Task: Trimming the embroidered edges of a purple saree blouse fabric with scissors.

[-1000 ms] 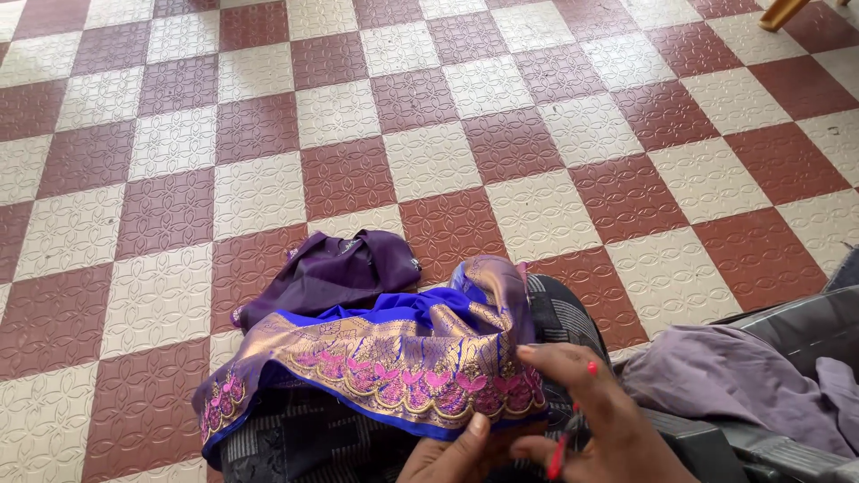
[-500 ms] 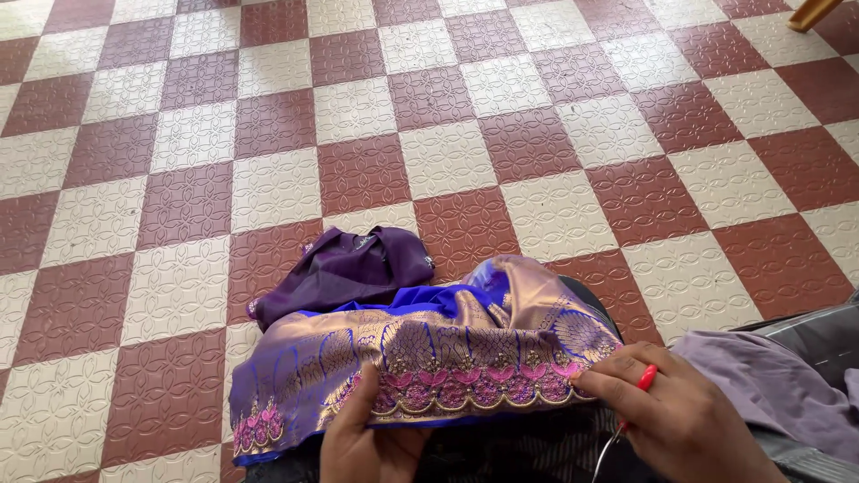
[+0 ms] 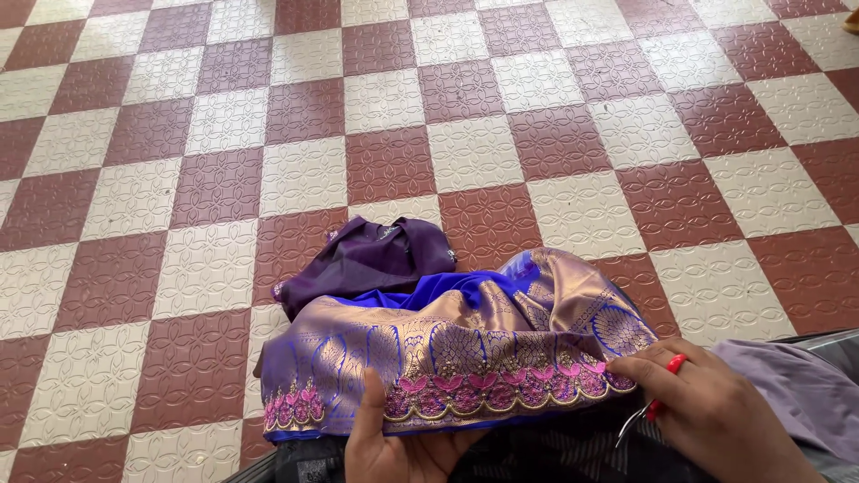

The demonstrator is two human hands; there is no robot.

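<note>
The person sits over a floor (image 3: 555, 134) of red-brown and cream checkered tiles, with a blue and gold embroidered cloth (image 3: 465, 344) spread across the lap. The cloth has a woven gold band with blue motifs and a pink floral border (image 3: 483, 394) running along its near edge.

The left hand (image 3: 389, 438) comes up from the bottom of the view and grips that cloth: the thumb lies on top of the gold band just above the pink border, and the rest of the hand is under the fabric, so the grip is closed on the cloth. The right hand (image 3: 707, 411) rests at the right end of the border, its fingertips (image 3: 617, 368) pinching the edge of the same cloth. A small red-handled tool (image 3: 662, 389) is held in this hand as well, with thin metal tips pointing down and left below the knuckles; what kind of tool it is cannot be told for sure.

A dark purple garment (image 3: 367, 259) lies crumpled on the floor just behind the embroidered cloth, touching its far edge. A pale lilac fabric (image 3: 796, 385) lies to the right, beside the right hand. Dark checked material (image 3: 555, 452) shows under the cloth between the two hands.
</note>
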